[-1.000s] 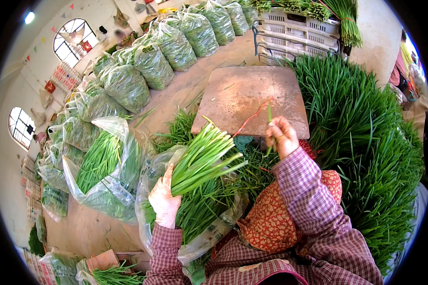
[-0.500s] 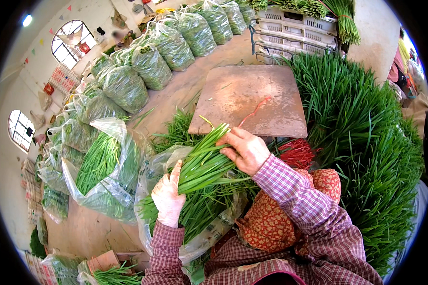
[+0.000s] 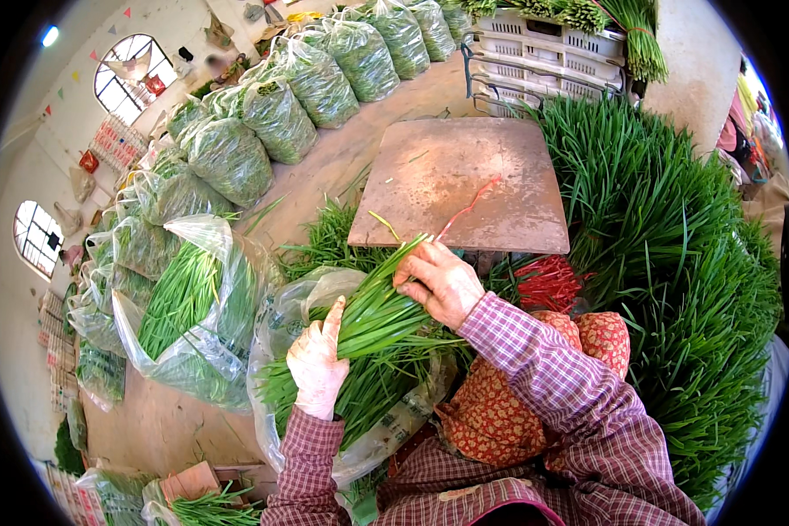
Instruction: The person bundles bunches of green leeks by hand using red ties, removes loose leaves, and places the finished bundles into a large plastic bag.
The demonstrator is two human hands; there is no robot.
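Observation:
A bunch of long green chives (image 3: 379, 317) lies slantwise between my hands, its pale cut ends up and to the right. My left hand (image 3: 317, 368) grips the leafy lower part, forefinger stretched along it. Near the pale ends, my right hand (image 3: 445, 285) is closed around the bunch from above; its fingertips are partly hidden. Beneath the bunch, an open clear plastic bag (image 3: 266, 373) holds more chives. A red tie (image 3: 466, 210) lies on the worn square board (image 3: 403, 188) just beyond my right hand, its near end reaching the board's front edge.
Another open bag (image 3: 223, 355) of chives stands at the left, before rows of filled bags (image 3: 228, 162). Loose chives (image 3: 666, 263) are heaped high along the right. Red ties (image 3: 548, 282) lie below the board. White crates (image 3: 543, 57) are stacked beyond it.
Both hands have shifted slightly; the right came a little down and left along the bunch. The pale ends, spread out earlier, are now mostly covered by my right hand.

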